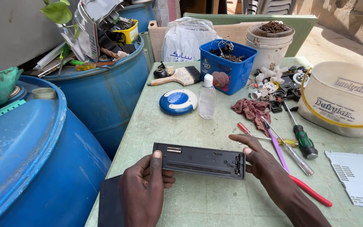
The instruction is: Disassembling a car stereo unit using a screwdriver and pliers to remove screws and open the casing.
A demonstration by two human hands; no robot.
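I hold a long black plastic faceplate panel (200,160) just above the pale green table (215,201), near its front edge. My left hand (143,189) grips the panel's left end, thumb on its front face. My right hand (259,162) clasps the right end, fingers behind it. The panel shows a small connector strip at upper left and a long slot along its lower part.
Several screwdrivers (301,141) and a red-handled tool (311,191) lie right of my right hand. A perforated grey metal plate (356,176), white bucket (345,98), reddish rag (253,111), clear bottle (207,98), round blue-white device (178,101), paintbrush (177,77) and blue tub (227,63) sit beyond. Blue barrels (34,159) stand left.
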